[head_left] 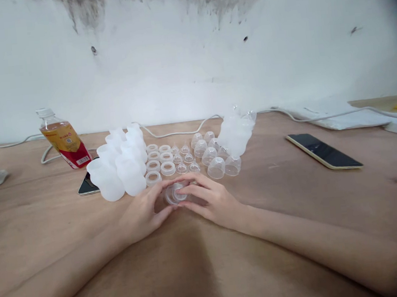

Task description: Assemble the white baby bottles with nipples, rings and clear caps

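Observation:
Both hands meet around a clear bottle collar ring (171, 196) at the middle of the table. My left hand (148, 209) is curled around its left side, thumb at the near edge. My right hand (213, 199) closes on a small translucent piece, seemingly a bottle teat (179, 193), at the ring's right side; fingers partly hide it. Just beyond stand rows of collar rings (167, 168) and clear teats (188, 158). White bottle bodies (129, 167) are to the left, and clear dome caps (216, 167) to the right.
Several white bottles with teats (234, 133) stand at the back right. A drink bottle (64, 139) is at the back left, near a partly covered phone (88, 184). Another phone (323, 151) lies on the right. A white cable (175, 134) runs along the wall.

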`<state>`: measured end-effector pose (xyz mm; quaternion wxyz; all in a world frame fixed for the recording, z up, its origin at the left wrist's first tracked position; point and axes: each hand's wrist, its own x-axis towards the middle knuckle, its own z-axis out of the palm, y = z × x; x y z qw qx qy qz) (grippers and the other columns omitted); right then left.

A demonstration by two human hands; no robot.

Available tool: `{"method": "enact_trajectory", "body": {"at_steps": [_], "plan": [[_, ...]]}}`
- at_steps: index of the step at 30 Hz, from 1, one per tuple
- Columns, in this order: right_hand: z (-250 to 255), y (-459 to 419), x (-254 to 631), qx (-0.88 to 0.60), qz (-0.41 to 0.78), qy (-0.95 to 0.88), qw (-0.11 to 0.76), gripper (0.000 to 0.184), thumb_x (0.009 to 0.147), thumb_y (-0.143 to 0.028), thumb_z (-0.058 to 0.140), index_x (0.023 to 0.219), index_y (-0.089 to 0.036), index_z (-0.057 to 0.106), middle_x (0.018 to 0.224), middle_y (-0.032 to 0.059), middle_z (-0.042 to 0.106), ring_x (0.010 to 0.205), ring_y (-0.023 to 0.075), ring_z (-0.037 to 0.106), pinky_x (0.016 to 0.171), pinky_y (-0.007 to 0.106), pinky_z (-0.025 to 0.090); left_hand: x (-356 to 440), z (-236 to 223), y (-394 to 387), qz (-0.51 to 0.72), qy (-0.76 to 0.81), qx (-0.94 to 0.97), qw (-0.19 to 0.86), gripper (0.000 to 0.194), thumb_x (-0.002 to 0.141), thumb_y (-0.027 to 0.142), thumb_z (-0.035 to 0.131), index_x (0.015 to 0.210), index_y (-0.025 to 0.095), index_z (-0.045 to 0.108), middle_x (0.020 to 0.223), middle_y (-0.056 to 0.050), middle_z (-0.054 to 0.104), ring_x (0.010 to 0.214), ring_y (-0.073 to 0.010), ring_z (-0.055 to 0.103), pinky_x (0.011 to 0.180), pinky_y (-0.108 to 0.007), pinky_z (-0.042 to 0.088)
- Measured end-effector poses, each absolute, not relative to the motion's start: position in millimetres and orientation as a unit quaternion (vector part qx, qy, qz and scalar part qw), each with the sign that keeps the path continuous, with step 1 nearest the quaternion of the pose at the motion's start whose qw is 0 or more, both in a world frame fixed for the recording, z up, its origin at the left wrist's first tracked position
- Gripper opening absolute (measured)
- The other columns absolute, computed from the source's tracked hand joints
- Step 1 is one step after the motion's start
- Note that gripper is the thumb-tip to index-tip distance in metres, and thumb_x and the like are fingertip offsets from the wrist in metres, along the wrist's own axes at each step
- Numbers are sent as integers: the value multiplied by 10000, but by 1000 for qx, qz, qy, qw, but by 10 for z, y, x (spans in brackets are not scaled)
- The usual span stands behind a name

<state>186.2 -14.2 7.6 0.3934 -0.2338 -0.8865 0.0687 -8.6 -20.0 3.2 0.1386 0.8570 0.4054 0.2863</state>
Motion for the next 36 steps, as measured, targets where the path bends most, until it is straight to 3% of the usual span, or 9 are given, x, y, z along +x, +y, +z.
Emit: {"method": "enact_trajectory", "body": {"at_steps": [8, 13, 16, 19, 24, 30, 36], "plan": [[88, -143, 1858, -249, 106, -864, 424, 99, 798, -213, 521, 883, -175, 557, 984, 75, 498, 973, 166, 473, 854, 333, 425, -42, 55, -244, 311, 384, 861, 118, 411, 798, 275, 517, 1181, 247, 371, 1137, -13, 556, 985, -141, 550, 842, -268, 445], [102, -141, 1827, -348, 335, -773, 411, 238, 840, -297, 437, 1047, -179, 447, 913, 56, 539, 790, 130, 552, 685, 281, 482, -36, 92, -246, 329, 372, 860, 117, 418, 805, 255, 506, 1197, 244, 361, 1185, -24, 524, 1062, -147, 504, 904, -290, 411], [106, -128, 1797, -359, 431, -750, 351, 205, 862, -304, 383, 966, -165, 491, 778, 23, 577, 619, 99, 557, 582, 244, 470, -26, 99, -250, 319, 367, 866, 117, 400, 811, 254, 489, 1190, 247, 361, 1224, -31, 491, 1113, -160, 464, 942, -323, 380], [114, -129, 1784, -388, 392, -760, 345, 162, 843, -273, 411, 877, -160, 522, 754, 19, 579, 605, 95, 543, 577, 236, 453, 6, 121, -258, 312, 398, 851, 142, 423, 781, 311, 523, 1165, 210, 376, 1126, -58, 540, 999, -178, 530, 849, -325, 437], [95, -131, 1768, -407, 282, -801, 336, 65, 804, -199, 439, 790, -170, 495, 650, -13, 536, 565, 89, 491, 528, 211, 403, 59, 128, -230, 313, 451, 802, 235, 139, 833, 295, 419, 868, 189, 503, 708, 15, 584, 615, -109, 555, 548, -223, 435], [71, -145, 1743, -396, 211, -836, 315, 41, 785, -149, 433, 761, -175, 454, 628, -31, 494, 546, 79, 452, 524, 203, 358, 81, 96, -201, 314, 462, 793, 244, 50, 791, 224, 455, 764, 185, 472, 598, 50, 521, 523, -80, 484, 472, -184, 355], [68, -156, 1744, -391, 206, -837, 322, 62, 770, -173, 460, 830, -180, 446, 695, -19, 514, 552, 84, 451, 533, 211, 368, 83, 65, -221, 312, 483, 792, 206, 31, 787, 203, 451, 807, 193, 473, 572, 64, 489, 490, -80, 446, 483, -197, 342]]}}
